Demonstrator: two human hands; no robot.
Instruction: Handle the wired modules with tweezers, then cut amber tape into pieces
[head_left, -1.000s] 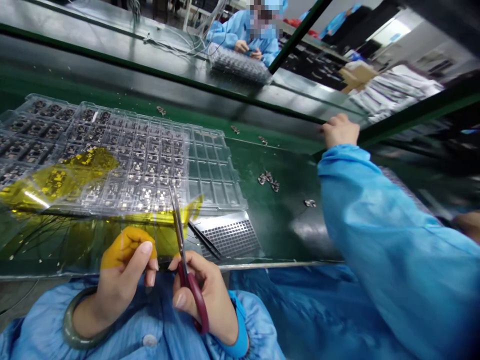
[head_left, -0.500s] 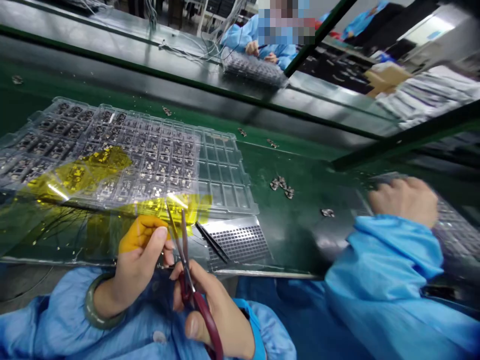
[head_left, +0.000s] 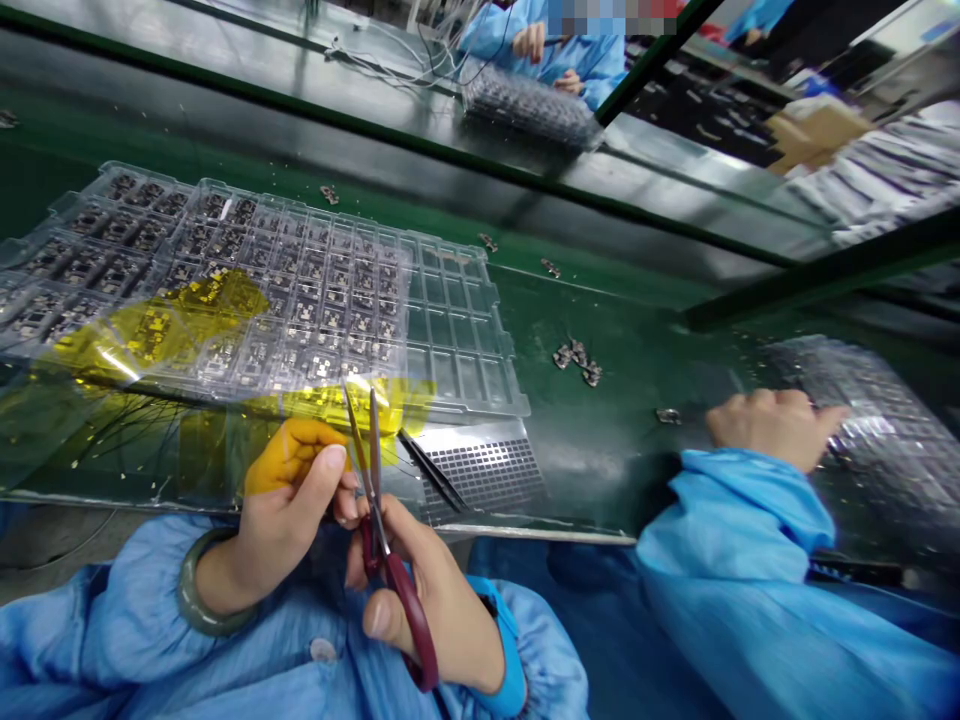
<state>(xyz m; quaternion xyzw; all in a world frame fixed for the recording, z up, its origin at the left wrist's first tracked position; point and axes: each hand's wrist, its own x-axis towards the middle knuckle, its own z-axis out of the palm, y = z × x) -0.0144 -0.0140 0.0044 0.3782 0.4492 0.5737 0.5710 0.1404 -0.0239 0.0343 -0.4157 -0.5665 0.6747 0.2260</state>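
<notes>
My left hand (head_left: 296,495) is closed, thumb against the fingers, on a piece of clear yellow film (head_left: 187,330). Its fingers look orange through the film, which spreads up and left over the tray. In my right hand (head_left: 431,590) are scissors (head_left: 409,600) with dark red handles, blades pointing up and slightly apart beside my left fingertips. Whether film lies between the blades I cannot tell. Behind my hands, small circuit boards (head_left: 319,315) fill most pockets of a clear plastic tray (head_left: 469,375); its right-hand columns hold none. Black tweezers (head_left: 431,470) rest on a sheet of small dark squares (head_left: 499,465).
A co-worker's hand (head_left: 772,425) and blue sleeve reach in from the right, near clear stacked trays (head_left: 862,400). Small metal parts (head_left: 577,360) lie on the green bench. Beyond a green rail (head_left: 360,145), another person (head_left: 540,50) works over bubble wrap-like trays.
The whole view has shifted slightly. The co-worker's hand at right has moved left and down, uncovering more stacked trays. My hands keep nearly the same pose with scissors and film.
</notes>
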